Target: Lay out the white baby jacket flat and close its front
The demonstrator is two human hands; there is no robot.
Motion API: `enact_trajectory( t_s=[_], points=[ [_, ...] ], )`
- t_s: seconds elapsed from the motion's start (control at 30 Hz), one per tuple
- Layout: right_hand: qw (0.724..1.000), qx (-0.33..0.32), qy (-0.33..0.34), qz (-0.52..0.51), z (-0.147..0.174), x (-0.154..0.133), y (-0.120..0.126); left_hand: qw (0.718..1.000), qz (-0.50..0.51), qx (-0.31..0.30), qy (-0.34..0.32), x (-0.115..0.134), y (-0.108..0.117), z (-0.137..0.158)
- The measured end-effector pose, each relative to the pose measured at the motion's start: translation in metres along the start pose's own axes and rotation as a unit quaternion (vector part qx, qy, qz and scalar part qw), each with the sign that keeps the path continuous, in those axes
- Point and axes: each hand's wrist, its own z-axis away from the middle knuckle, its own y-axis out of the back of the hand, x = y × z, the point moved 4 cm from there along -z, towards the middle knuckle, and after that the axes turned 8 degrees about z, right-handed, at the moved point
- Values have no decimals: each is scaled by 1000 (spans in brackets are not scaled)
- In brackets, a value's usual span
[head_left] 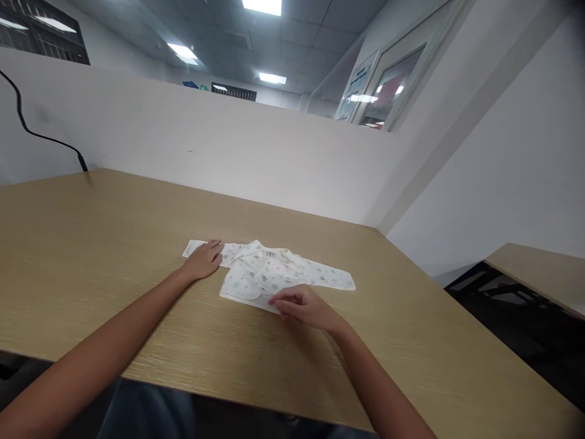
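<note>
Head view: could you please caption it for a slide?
Left hand flattens a baby shirt; right hand pinches its hem.

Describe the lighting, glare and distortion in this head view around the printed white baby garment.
Head view: ceiling light panels blow out to pure white; the light wooden table is evenly lit with a faint sheen; only soft shadows under the left hand and right hand; the white patterned baby garment is bright, its print too small to read; wide-angle distortion bends the white partition wall.
</note>
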Motion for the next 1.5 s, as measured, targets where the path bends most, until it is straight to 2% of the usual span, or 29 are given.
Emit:
enact_trajectory(
  t_s=[0.17,0.37,0.5,0.6,0.7,0.8,0.87,1.07,1.23,1.37,1.5],
  points=[
    [999,-43,-12,30,-3,0,-14,1000,5,0,1,0,1,-1],
    [977,-192,-97,3,9,-1,-17,1000,23,1,18,-2,2,-1],
    [972,-223,-77,6,15,-3,-12,999,34,5,11,-2,3,0],
    [982,-186,-39,7,13,-4,-12,999,30,-2,15,-1,4,0],
    [998,-47,40,15,2,-9,-17,999,24,-13,21,1,4,1],
    [981,95,134,105,-9,-15,-29,1000,22,-14,18,3,4,1],
    [964,130,170,160,-14,-17,-40,1000,18,-11,18,3,4,1],
    [936,96,216,261,-16,-24,-70,1000,9,-12,19,3,2,0],
    [915,109,173,348,-17,-33,-85,1000,2,-2,19,8,4,1],
    [909,105,176,362,-18,-43,-94,1000,5,-2,16,9,4,0],
    [911,60,219,343,-18,-51,-99,1000,-9,-25,7,7,-1,-2]
  ],
)
